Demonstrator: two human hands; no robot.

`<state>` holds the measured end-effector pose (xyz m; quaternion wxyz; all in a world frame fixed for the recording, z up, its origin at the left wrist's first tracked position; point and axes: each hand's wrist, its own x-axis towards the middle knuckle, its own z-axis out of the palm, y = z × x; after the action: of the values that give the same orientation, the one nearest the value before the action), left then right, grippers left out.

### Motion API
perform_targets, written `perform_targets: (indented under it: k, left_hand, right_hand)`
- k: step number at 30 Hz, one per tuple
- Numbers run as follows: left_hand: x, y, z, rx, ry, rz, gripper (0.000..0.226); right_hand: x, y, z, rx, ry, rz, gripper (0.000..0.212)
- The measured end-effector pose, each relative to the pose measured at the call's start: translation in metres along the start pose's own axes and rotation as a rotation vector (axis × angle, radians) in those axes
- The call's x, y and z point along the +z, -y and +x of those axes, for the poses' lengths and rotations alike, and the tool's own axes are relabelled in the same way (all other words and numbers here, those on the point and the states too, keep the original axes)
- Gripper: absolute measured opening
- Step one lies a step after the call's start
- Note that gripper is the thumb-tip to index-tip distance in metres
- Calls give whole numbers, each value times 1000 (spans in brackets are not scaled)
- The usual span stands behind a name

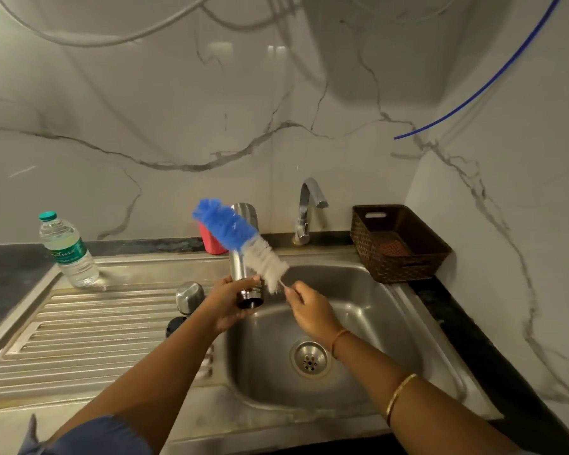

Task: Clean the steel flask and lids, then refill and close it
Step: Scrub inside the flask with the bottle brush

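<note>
Steel flask (237, 270), shiny, lidless, mouth down; bottle brush (230, 228) alongside.

White marble-look wall (178, 126) (grey veins), dark countertop (7, 267), steel sink (368, 300), chrome tap (306, 211), brown basket (401, 267).

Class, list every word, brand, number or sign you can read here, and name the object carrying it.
"ature": white script on the plastic water bottle, on its green label; any letter before it is unclear.
Small print below it: too blurred to read.
On the steel flask and bottle brush: no text seen.
</note>
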<state>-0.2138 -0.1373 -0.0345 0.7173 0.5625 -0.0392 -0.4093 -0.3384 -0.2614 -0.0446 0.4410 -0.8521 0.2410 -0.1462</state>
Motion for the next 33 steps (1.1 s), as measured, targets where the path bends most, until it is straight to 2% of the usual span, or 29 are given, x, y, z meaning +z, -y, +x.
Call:
perform_targets:
  k: [4,6,9,12,14,16,18,20,25,28,31,33]
  left_hand:
    - [-10,-10,5,69,3,-14,36]
    - [-10,-12,6,100,24,22,40]
    - [-6,-15,5,93,87,85,53]
    - [-1,-14,3,64,149,133,43]
    - [1,-10,5,48,151,118,41]
    - [1,-5,5,28,124,77,40]
    - [-5,-1,6,21,107,33,51]
    - [-11,1,4,15,105,28,61]
    - [-15,6,-4,-54,162,35,61]
    - [-12,8,-6,-106,213,-43,77]
    - [-9,5,-7,-135,167,-243,50]
    - [-10,2,-8,-121,160,-316,52]
  right_hand:
    - [-24,-32,-21,-213,-75,-314,32]
    - [-36,-39,-19,-266,-108,-462,38]
    - [-59,-32,3,-238,-147,-575,26]
    - [-80,-18,26,-126,-222,-643,25]
    - [-87,-16,30,-125,-223,-643,24]
    - [-82,-20,19,-185,-141,-614,22]
    - [-67,-28,-3,-258,-43,-647,22]
    - [-57,-38,-16,-290,-18,-704,24]
    - [-74,-38,16,-79,-118,-586,25]
    - [-82,-33,29,-22,-158,-528,27]
    - [-67,-40,8,-132,-76,-520,22]
    - [-46,-46,-20,-239,-21,-492,20]
